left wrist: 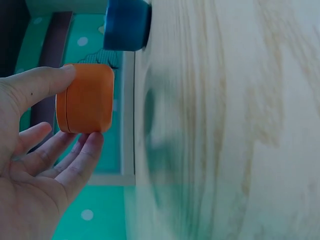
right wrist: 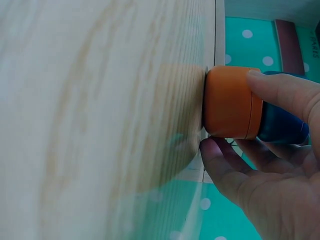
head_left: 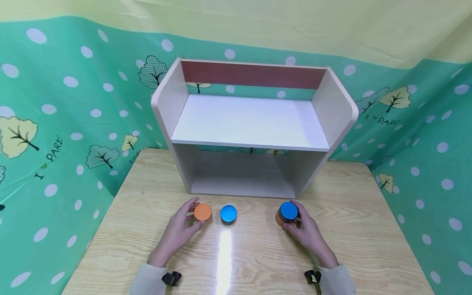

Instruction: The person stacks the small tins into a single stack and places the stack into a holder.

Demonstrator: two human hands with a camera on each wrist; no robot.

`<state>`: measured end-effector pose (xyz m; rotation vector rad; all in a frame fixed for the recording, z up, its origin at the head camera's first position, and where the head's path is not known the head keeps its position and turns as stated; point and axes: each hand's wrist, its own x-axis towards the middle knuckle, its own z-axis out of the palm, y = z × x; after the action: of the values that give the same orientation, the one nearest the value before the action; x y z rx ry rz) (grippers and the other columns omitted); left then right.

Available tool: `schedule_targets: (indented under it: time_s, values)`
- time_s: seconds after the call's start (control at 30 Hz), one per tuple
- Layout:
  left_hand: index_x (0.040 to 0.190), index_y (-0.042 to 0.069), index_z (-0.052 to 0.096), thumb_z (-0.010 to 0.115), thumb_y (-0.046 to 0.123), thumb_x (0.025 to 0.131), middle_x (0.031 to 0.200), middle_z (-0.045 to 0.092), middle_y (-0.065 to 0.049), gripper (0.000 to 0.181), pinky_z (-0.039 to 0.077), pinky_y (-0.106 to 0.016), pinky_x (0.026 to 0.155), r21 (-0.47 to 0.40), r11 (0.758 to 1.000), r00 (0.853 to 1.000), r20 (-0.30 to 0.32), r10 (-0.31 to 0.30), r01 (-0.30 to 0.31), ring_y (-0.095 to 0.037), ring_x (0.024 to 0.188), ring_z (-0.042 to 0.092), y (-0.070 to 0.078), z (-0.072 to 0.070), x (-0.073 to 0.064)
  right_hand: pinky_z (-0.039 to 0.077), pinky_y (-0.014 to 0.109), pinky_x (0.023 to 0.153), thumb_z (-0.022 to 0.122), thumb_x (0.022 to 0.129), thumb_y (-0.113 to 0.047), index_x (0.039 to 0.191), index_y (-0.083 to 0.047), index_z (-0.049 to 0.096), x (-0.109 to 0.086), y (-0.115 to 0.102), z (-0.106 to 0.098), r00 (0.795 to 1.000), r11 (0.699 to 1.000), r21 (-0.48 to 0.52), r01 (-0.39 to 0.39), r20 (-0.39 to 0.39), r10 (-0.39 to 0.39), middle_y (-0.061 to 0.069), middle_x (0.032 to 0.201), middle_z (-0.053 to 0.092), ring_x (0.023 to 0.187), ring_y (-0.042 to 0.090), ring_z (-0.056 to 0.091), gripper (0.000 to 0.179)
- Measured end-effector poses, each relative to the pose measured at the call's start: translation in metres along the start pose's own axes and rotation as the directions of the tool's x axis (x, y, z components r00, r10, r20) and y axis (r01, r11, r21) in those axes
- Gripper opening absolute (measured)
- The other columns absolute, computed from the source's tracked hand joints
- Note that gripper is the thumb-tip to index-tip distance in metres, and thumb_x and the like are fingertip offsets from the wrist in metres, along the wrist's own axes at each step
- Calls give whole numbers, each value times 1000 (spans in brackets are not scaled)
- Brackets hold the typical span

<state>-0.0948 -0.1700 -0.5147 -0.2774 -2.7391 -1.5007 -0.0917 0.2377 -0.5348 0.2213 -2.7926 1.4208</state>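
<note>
My left hand [head_left: 179,228] pinches an orange round lidded container [head_left: 203,212] between thumb and fingertips. In the left wrist view a gap shows between this orange container [left wrist: 89,98] and the tabletop. Just right of it a blue round container [head_left: 228,214] stands on the table, apart from both hands. My right hand [head_left: 307,230] grips a second orange container [right wrist: 231,102], thumb near its lid seam and fingers along the opposite side. Another blue container [head_left: 288,211] is stacked on top of that orange one, whose base is right at the tabletop.
A white two-level shelf unit [head_left: 250,123] with a dark red back strip stands behind the containers. Wooden tabletop [head_left: 258,262] extends in front and to both sides. A green dotted curtain [head_left: 66,123] hangs around the back and sides.
</note>
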Motion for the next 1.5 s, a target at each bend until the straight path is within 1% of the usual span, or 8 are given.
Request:
schedule_targets:
  time_s: [0.33, 0.5, 0.67, 0.8, 0.97, 1.17, 1.3, 1.5]
  values:
    - [149, 9, 42, 84, 3, 81, 137, 56, -11, 80, 53, -38, 95, -16, 1000, 1000, 10, 19, -18, -27, 123, 57, 12, 1, 4, 50, 60, 94, 77, 85, 4, 151, -1, 33, -1, 1, 0, 1000, 1000, 7, -8, 0, 8, 29, 142, 47, 127, 49, 49, 80]
    - [149, 8, 43, 84, 3, 80, 135, 57, -9, 80, 54, -38, 94, -14, 998, 998, 17, 54, -54, -27, 121, 58, 18, 1, 8, 50, 60, 95, 76, 86, 3, 151, -2, 33, -2, 0, 0, 1000, 1000, 8, -11, 2, 11, 29, 143, 46, 127, 49, 49, 79]
    - [149, 11, 43, 84, 3, 80, 135, 57, -12, 81, 54, -38, 95, -32, 995, 995, 39, 93, -91, -27, 121, 57, 23, 2, 12, 50, 60, 95, 76, 86, 2, 151, -2, 33, -2, 0, 0, 1000, 1000, 21, -12, 7, 12, 29, 143, 46, 127, 49, 49, 78]
    - [149, 11, 43, 84, 4, 81, 136, 57, -14, 79, 53, -39, 95, -51, 993, 992, 64, 108, -105, -26, 122, 57, 29, 3, 19, 49, 60, 95, 76, 87, 2, 151, -1, 32, -1, 1, -1, 1000, 1000, 21, -20, 7, 20, 30, 143, 46, 127, 49, 48, 78]
    - [148, 10, 43, 83, 8, 83, 134, 57, -9, 77, 53, -42, 95, -51, 993, 989, 97, 113, -109, -25, 122, 57, 37, 5, 29, 49, 60, 95, 76, 87, 2, 151, -1, 32, 0, 1, -1, 1000, 999, 19, -27, 7, 27, 30, 142, 46, 127, 49, 48, 78]
    - [149, 7, 42, 83, 9, 83, 134, 58, -9, 77, 54, -41, 95, -54, 985, 977, 129, 172, -167, -26, 122, 57, 44, 9, 40, 50, 59, 95, 77, 86, 3, 151, -1, 32, 0, 0, 0, 1000, 1000, 15, -22, 9, 22, 30, 143, 46, 127, 48, 48, 80]
    - [148, 9, 42, 83, 9, 82, 133, 58, -8, 78, 53, -40, 95, -62, 976, 966, 142, 215, -208, -26, 121, 58, 49, 13, 46, 50, 59, 94, 77, 85, 3, 151, 0, 32, 0, 0, -1, 1000, 1000, 12, -5, 5, 5, 30, 142, 46, 127, 49, 49, 80]
    - [150, 10, 41, 82, 12, 84, 136, 57, -9, 78, 53, -41, 97, -84, 967, 951, 179, 252, -241, -25, 121, 58, 59, 21, 56, 50, 60, 94, 77, 85, 3, 151, 1, 32, 1, 1, -2, 1000, 1000, 7, 0, 7, 0, 30, 142, 46, 127, 49, 49, 80]
